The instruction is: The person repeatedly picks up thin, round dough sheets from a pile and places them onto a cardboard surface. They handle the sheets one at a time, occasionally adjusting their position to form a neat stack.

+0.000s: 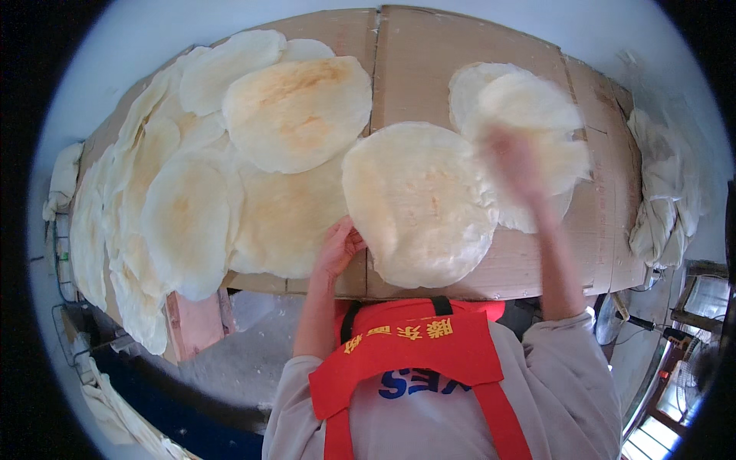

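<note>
A large, thin, round flatbread [420,207], pale with faint browning, lies in front of me at the middle of the cardboard-topped table. My left hand [341,244] is at its left edge, fingers bent and closed on the rim. My right hand [515,159] is smeared by motion, so its fingers cannot be made out. It is over the right side of that flatbread, where it meets a small group of overlapping flatbreads [527,100] on the right. These partly lie beneath the hand, and one edge there is blurred too.
Many overlapping flatbreads cover the table's left side, with a browned one [299,115] on top; some hang over the near left edge. Brown cardboard [437,57] covers the tabletop. Bundled whitish cloth [661,192] and clear plastic are at the right end. A wooden piece [195,326] stands below left.
</note>
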`<state>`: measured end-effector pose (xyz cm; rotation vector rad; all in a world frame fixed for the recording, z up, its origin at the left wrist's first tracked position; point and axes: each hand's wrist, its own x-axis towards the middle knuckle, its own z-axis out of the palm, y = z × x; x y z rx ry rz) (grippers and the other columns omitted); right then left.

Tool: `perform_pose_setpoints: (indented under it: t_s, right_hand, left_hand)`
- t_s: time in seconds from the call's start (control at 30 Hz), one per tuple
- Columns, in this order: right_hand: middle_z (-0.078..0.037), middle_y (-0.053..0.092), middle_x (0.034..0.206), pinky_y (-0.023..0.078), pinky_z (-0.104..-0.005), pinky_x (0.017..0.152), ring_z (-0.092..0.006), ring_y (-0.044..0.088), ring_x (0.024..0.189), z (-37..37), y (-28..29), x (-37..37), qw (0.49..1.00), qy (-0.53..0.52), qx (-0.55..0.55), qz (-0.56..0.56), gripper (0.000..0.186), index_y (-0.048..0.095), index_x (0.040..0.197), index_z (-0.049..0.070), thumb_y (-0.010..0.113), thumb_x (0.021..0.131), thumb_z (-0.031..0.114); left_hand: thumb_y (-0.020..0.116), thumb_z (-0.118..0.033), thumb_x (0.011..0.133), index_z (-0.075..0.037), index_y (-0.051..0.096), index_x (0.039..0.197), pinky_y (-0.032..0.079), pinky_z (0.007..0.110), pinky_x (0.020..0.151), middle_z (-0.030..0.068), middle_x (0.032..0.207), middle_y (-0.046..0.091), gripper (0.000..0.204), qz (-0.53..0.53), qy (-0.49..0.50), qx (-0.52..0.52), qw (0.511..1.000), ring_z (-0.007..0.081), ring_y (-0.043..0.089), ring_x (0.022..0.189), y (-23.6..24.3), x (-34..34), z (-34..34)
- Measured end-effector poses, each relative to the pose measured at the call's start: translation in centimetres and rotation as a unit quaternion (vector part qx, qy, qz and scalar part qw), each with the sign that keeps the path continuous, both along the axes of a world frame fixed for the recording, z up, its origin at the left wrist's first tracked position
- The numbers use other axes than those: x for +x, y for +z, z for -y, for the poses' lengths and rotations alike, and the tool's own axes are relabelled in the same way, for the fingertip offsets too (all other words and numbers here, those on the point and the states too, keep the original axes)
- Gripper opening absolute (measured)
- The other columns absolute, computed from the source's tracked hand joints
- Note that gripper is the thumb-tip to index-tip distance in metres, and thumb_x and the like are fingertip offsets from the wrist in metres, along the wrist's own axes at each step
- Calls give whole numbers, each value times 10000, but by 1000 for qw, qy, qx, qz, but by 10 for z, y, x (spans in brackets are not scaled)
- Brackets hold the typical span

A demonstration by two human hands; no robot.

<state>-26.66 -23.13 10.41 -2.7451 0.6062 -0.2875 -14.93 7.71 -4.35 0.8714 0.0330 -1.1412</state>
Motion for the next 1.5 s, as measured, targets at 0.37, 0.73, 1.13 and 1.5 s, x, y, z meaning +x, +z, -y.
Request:
perform_pose_setpoints:
  t_s: [0.37,0.73,1.13,1.5]
  right_hand:
    - [-191,576,753,468,-378,577,-323,576,660,-167,-100,4,973,49,223,22,342,484,1102,55,468,760,49]
    - [-138,557,1030,467,-357,728,-290,565,864,-183,-100,-19,953,204,222,13,349,498,1109,69,529,777,171]
    - [-70,553,999,417,-300,774,-145,498,905,-37,89,41,807,291,462,227,387,571,1031,74,683,662,117]
    - [-77,610,658,449,-278,567,-110,560,596,-50,85,125,955,4,254,151,301,625,901,42,693,658,206]
  left_hand:
    - [514,-255,838,-34,501,1099,485,273,669,50,944,592,342,95,-35,120,988,134,580,796,34,5,26]
    - [510,-145,814,-43,515,1093,450,297,713,56,931,590,297,275,-29,222,935,148,552,828,9,17,39]
    - [464,-69,660,-120,577,1058,462,290,580,96,726,599,417,711,-361,49,602,270,567,615,326,24,-2]
    - [578,-177,770,4,595,923,419,255,602,26,715,584,237,660,2,323,678,76,498,657,271,144,-55]
